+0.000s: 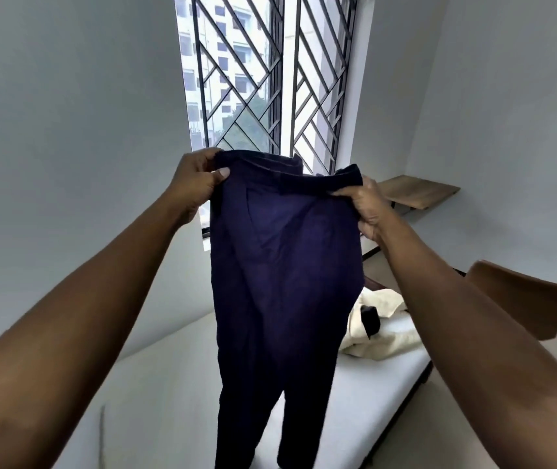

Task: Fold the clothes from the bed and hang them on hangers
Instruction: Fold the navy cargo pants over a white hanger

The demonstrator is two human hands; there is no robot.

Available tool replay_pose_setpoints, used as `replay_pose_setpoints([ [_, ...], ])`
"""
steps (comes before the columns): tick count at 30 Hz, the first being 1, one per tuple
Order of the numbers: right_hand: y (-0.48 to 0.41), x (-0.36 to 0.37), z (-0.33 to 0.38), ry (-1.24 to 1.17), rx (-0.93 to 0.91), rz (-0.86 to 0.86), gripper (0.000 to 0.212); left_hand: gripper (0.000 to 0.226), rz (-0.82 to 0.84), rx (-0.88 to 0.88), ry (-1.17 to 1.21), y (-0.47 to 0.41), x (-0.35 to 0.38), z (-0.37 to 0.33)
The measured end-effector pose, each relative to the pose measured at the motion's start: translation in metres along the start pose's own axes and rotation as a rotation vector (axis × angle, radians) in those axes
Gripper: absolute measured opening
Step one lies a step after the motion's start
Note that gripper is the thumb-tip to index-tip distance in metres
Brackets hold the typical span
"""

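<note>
Dark navy trousers [283, 272] hang full length in front of me, held up by the waistband above the bed [175, 394]. My left hand [199, 179] pinches the left end of the waistband, thumb on the front. My right hand [363, 204] grips the right end, fingers curled over the band. The two legs dangle down to the white mattress. A cream garment [382, 330] with a small black piece on it lies crumpled at the far right of the bed. No hanger is in view.
A tall barred window [270, 72] stands straight ahead behind the trousers. A wooden wall shelf [419, 191] juts out at the right. A brown wooden board [520, 296] sticks in at the right, beside my right forearm. Grey walls close in on both sides.
</note>
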State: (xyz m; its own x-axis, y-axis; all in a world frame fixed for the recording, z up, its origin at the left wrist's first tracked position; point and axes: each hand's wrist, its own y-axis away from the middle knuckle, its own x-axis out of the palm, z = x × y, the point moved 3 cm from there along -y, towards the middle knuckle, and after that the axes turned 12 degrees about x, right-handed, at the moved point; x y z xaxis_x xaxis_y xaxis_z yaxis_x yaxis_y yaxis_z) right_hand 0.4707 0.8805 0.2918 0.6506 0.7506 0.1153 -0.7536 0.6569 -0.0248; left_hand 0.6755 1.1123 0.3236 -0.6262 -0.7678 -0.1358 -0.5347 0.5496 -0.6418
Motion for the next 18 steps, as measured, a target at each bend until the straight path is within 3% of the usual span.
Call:
replay_pose_setpoints([
  [6,0.01,0.008,0.018,0.1,0.007,0.147,0.034,0.03,-0.122,-0.034,0.1,0.003,-0.001,0.008],
  [9,0.009,-0.004,0.017,0.211,0.017,0.009,0.035,0.032,-0.111,-0.065,0.168,0.001,0.008,0.006],
  [13,0.001,-0.012,0.011,0.098,-0.031,-0.075,0.062,0.031,0.018,-0.089,0.322,-0.004,0.022,-0.007],
  [15,0.0,-0.013,0.007,0.012,0.01,0.026,0.069,0.03,0.11,-0.073,0.378,-0.005,0.029,-0.015],
  [18,0.004,-0.008,-0.004,-0.002,0.073,0.316,0.066,0.032,0.242,-0.037,0.396,-0.004,0.031,-0.023],
])
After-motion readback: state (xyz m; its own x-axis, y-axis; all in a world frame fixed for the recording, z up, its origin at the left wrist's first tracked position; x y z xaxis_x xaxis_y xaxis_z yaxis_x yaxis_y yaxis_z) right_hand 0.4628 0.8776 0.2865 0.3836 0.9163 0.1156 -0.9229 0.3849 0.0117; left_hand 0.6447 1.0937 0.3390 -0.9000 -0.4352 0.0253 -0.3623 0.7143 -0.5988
